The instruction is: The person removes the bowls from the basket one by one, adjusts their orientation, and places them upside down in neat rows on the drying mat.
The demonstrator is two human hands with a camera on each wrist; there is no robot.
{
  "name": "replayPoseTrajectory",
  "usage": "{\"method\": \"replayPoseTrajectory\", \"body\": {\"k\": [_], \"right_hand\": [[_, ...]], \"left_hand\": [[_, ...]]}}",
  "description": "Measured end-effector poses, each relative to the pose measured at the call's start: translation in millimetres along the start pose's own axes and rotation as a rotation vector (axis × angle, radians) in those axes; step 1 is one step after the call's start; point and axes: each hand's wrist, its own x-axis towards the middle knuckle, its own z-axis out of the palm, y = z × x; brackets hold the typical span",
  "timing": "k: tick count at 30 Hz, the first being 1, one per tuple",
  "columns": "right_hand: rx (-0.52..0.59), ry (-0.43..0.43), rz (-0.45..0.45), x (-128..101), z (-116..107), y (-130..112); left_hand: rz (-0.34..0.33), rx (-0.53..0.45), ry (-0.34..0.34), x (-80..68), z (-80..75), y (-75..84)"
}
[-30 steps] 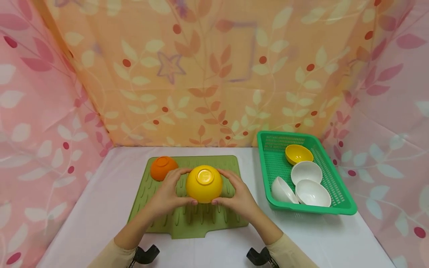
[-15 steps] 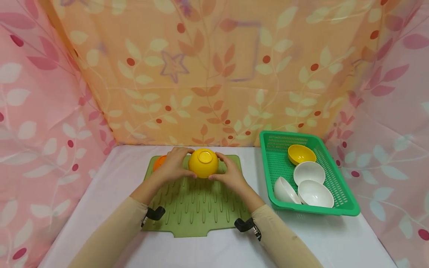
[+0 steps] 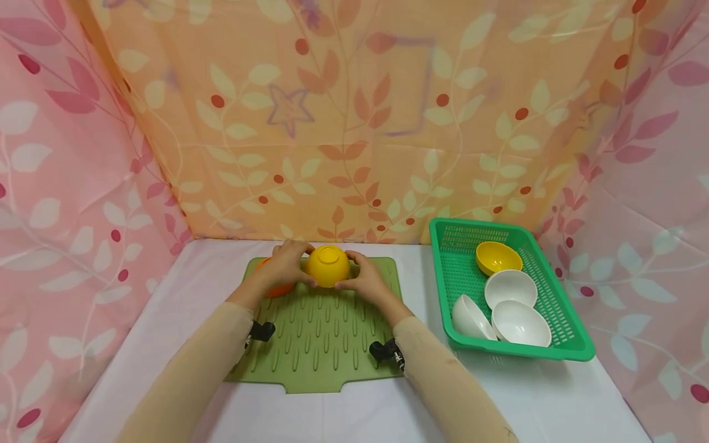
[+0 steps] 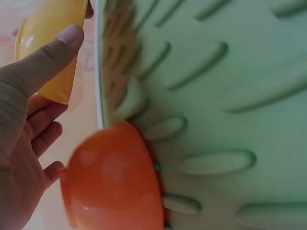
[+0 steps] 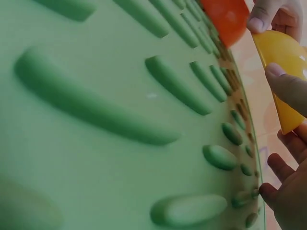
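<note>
Since a second ago: we have carried the yellow bowl (image 3: 328, 265) away from the near middle of the green mat (image 3: 321, 344) to its far edge, upside down all the way, and our arms now reach further out
Where it is: foot ring up, held at the back of the mat, just right of the orange bowl (image 3: 274, 287), which sits inverted on the mat's far left corner; we cannot tell whether the yellow rim touches the mat yet
Left hand (image 3: 285, 266): fingers curled round the bowl's left wall; the left wrist view shows the thumb (image 4: 45, 57) laid flat on the yellow side
Right hand (image 3: 362, 280): mirrors it on the right wall, fingers and thumb pressed against the curve
How it will handle: we judge it a light, stiff plastic bowl with a smooth glossy skin, so likely a little slippery but not fragile; a grip on opposite sides low near the rim, as we have it, looks the surest hold, since the domed top offers little to catch
Mat: soft-looking, ribbed with raised ridges
Also on the table: a green basket (image 3: 559, 351) to the right with a second yellow bowl (image 3: 497, 256) and three white bowls (image 3: 509, 307), well apart from our hands
</note>
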Motion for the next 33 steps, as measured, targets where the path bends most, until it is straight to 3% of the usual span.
{"method": "replayPoseTrajectory", "body": {"k": [16, 24, 30, 33], "right_hand": [[-0.268, 0.016, 0.047, 8.5, 16.2, 5.6], [-0.321, 0.023, 0.034, 9.6, 19.3, 12.4], [-0.313, 0.022, 0.030, 9.0, 20.4, 13.5], [-0.312, 0.021, 0.034, 8.6, 21.6, 15.0]], "left_hand": [[-0.136, 0.103, -0.049, 3.0, 12.7, -7.1], [-0.128, 0.161, -0.052, 7.3, 17.2, -10.1], [-0.070, 0.224, -0.059, 5.2, 12.5, -6.4], [-0.053, 0.184, -0.046, 4.1, 7.1, -1.7]]}}
